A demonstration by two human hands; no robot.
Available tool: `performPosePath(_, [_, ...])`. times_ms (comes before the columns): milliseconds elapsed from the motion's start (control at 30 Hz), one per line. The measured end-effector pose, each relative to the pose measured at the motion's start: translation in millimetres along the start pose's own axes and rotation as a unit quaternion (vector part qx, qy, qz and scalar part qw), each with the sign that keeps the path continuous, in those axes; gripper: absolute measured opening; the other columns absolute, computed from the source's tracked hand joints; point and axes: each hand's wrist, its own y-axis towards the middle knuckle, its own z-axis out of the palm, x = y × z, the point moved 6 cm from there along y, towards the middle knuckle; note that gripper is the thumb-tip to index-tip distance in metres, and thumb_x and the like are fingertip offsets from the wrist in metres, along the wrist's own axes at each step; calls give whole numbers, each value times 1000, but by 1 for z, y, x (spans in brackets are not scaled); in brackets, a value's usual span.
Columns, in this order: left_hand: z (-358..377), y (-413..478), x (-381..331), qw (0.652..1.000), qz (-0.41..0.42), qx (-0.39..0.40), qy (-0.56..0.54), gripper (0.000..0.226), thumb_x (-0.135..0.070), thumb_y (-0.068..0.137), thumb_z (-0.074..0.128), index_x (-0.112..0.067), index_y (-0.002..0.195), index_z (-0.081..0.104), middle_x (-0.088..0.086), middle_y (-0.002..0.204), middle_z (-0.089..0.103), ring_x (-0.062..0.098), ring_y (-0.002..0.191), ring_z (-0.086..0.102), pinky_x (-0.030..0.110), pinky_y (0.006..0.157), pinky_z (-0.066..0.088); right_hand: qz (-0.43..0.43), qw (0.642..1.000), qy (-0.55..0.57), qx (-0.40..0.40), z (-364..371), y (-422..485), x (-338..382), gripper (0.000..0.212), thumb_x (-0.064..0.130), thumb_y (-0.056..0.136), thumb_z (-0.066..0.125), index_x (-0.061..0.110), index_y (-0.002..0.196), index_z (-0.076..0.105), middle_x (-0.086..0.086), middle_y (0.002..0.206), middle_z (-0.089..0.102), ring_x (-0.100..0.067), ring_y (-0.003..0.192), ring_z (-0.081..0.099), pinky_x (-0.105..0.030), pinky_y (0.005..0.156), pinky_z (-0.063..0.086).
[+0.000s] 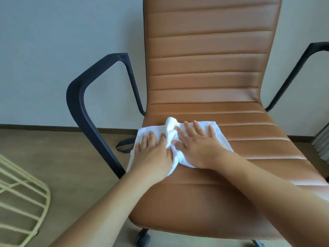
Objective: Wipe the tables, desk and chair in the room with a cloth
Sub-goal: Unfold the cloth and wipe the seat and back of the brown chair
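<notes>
Pale blue-grey wall and beige floor frame a tan, ribbed leather chair (231, 184) with black armrests (85, 97), seen from above as a person wipes its seat. A white cloth (219, 131) lies on the seat at the centre of the frame. Its long axis runs left to right, roughly along the stitched ribs, and its left end spills past the seat's left edge. The left hand (153, 155) presses on the left half and the right hand (197, 148) on the right half, their thumbs close together at a bunched ridge of towelling. Neither grip is closed: fingers are straight and spread, palms flat, holding nothing and only bearing down. The cloth looks like thick, soft terry, clean and folded, rumpled only in the middle. It sits directly under both hands, so the next stroke probably turns on direction. The widest stretch of bare seat lies to the right and toward the bottom of the frame, and the right hand is the nearer one to it. A pale yellow wire basket (21, 202) stands on the floor at lower left, and a caster (142, 237) shows beneath the seat front.
</notes>
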Motion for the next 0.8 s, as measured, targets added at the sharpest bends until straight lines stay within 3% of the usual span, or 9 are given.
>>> performPosePath(100, [12,-40,-5,998,48,3,38,60,-45,104,7,-27,160,-6,8,168,-10,26,155,-15,48,125,1,-16,1000,-23,0,7,-56,1,123,81,52,-44,36,161,-10,0,170,-15,-27,157,-16,-63,122,-2])
performPosePath(133, [16,-54,-7,996,67,-14,65,63,-45,101,3,-25,161,-3,11,168,-6,27,155,-10,48,125,3,-17,999,-30,-12,11,-72,1,126,78,50,-47,34,162,-9,-1,171,-12,-29,157,-13,-63,122,1])
performPosePath(233, [30,-89,-21,983,132,-88,88,67,-41,96,18,-13,152,41,24,157,37,38,148,33,53,118,25,-34,994,-47,-92,22,-114,-1,94,72,93,-17,23,163,21,-11,168,22,-39,154,20,-68,116,24])
performPosePath(333, [38,-104,-37,973,183,-123,76,58,-38,99,29,-10,146,47,22,148,50,39,140,45,54,110,28,-26,988,-57,-138,36,-143,-17,73,64,106,12,19,159,35,-12,162,36,-38,150,32,-67,112,32])
performPosePath(467, [43,-104,-65,962,233,-113,90,62,-48,106,9,-15,146,43,17,152,47,35,144,41,55,116,29,-5,980,-56,-190,42,-173,-47,72,66,104,17,23,159,34,-9,164,34,-33,154,26,-64,117,27])
performPosePath(567, [44,-94,-90,959,254,-76,98,65,-52,105,9,-18,147,46,13,155,45,32,147,37,55,115,32,36,980,-40,-192,44,-186,-71,72,68,104,15,26,159,34,-6,165,32,-31,155,22,-61,120,23])
performPosePath(600, [42,-90,-102,958,261,-59,98,66,-54,104,9,-20,151,41,12,159,39,31,150,30,55,117,28,52,979,-34,-194,44,-189,-81,73,69,103,13,27,159,33,-4,166,30,-30,156,20,-60,121,22])
performPosePath(700, [41,-72,-135,952,292,-13,87,68,-58,98,1,-29,160,3,2,169,-7,21,155,-16,48,125,-4,102,977,-7,-186,44,-195,-111,74,70,102,6,31,160,29,-2,168,25,-29,157,13,-60,121,21])
performPosePath(800, [37,-47,-161,952,294,30,76,63,-56,103,12,-32,159,-2,-4,168,-16,15,152,-25,45,123,-13,126,976,-4,-179,35,-189,-133,78,68,102,2,26,158,36,-7,165,31,-35,156,18,-62,117,27])
